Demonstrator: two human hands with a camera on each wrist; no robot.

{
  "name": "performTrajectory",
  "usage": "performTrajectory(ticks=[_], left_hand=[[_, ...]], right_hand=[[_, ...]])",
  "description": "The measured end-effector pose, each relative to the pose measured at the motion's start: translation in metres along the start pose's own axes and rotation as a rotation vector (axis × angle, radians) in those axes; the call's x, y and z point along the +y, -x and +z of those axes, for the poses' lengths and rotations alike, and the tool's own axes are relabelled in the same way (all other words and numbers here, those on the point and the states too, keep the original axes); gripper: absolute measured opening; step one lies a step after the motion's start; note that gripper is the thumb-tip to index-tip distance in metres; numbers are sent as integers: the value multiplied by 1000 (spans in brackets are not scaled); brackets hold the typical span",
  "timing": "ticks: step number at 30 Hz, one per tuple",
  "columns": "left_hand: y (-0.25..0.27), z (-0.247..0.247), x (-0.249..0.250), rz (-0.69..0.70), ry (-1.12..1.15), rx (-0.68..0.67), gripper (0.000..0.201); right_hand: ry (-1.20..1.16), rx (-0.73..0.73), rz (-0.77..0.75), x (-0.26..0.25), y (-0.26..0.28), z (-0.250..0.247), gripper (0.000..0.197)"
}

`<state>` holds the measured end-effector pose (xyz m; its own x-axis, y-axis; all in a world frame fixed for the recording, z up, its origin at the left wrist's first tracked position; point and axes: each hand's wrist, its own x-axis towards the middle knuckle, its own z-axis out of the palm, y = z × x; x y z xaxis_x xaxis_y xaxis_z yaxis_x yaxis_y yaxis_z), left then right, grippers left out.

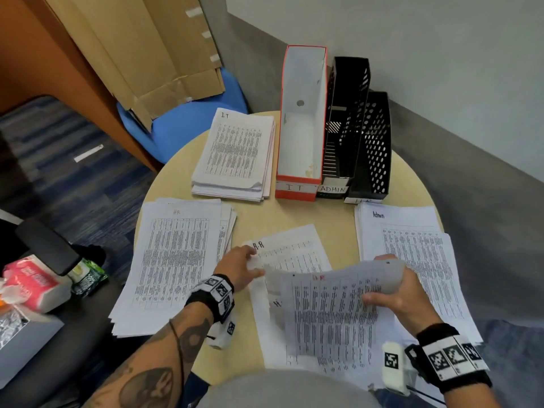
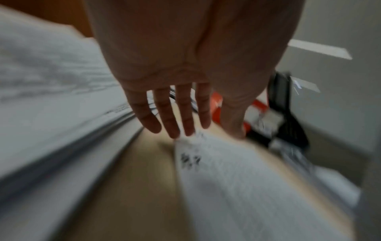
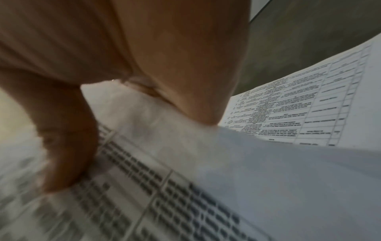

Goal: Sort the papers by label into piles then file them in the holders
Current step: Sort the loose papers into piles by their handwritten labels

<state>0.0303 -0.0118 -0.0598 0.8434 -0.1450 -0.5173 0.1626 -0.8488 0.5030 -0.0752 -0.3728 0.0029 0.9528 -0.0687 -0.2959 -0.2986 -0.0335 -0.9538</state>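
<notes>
On the round beige table [image 1: 265, 213] lie an IT pile [image 1: 235, 154], an HR pile [image 1: 176, 260] and an Admin pile [image 1: 412, 254]. A middle stack [image 1: 294, 254] shows a sheet marked H-R on top. My right hand [image 1: 382, 281] pinches a printed sheet [image 1: 332, 313] by its right edge and holds it curled above that stack, thumb on top [image 3: 68, 146]. My left hand [image 1: 241, 269] has straight fingers [image 2: 181, 117] touching the stack's top-left corner [image 2: 216, 171]. Three holders stand at the back: orange IT [image 1: 300, 119], black ADMIN [image 1: 347, 113], black HR [image 1: 374, 142].
A blue chair [image 1: 188, 125] with flattened cardboard [image 1: 147, 54] stands behind the table on the left. A pink tissue pack [image 1: 29, 284] and a black armrest [image 1: 47, 245] sit at the left. The grey wall [image 1: 471, 128] runs close behind the holders.
</notes>
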Motion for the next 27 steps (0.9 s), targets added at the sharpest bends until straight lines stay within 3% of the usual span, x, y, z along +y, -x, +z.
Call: performTrajectory(ticks=[2, 4, 6, 8, 10, 13, 17, 19, 23, 27], left_hand=[[-3, 10, 1, 40, -207, -57, 78], [-5, 18, 2, 44, -293, -68, 83], [-7, 22, 2, -11, -280, -64, 71], [-6, 21, 3, -46, -222, -23, 43], [0, 15, 5, -24, -151, 33, 13], [12, 5, 8, 83, 34, 65, 15], [35, -9, 17, 198, 218, 102, 22], [42, -12, 18, 193, 298, 128, 21], [46, -17, 19, 138, 407, 104, 23], [44, -15, 14, 87, 500, 94, 24]], right_hand=[[-43, -82, 40, 1, 4, -6, 88], [-17, -163, 68, 0, 9, -8, 81], [5, -196, 95, 1, 13, -10, 78], [-1, -179, 111, 0, 15, -10, 71], [19, -172, 94, -3, 15, -8, 53], [82, -188, 31, -5, 10, -4, 37], [203, -133, -21, -2, -1, 2, 33], [298, -101, -66, -3, -6, 7, 28], [293, 33, -69, -7, -10, 20, 47], [292, 176, -61, -9, -8, 28, 29]])
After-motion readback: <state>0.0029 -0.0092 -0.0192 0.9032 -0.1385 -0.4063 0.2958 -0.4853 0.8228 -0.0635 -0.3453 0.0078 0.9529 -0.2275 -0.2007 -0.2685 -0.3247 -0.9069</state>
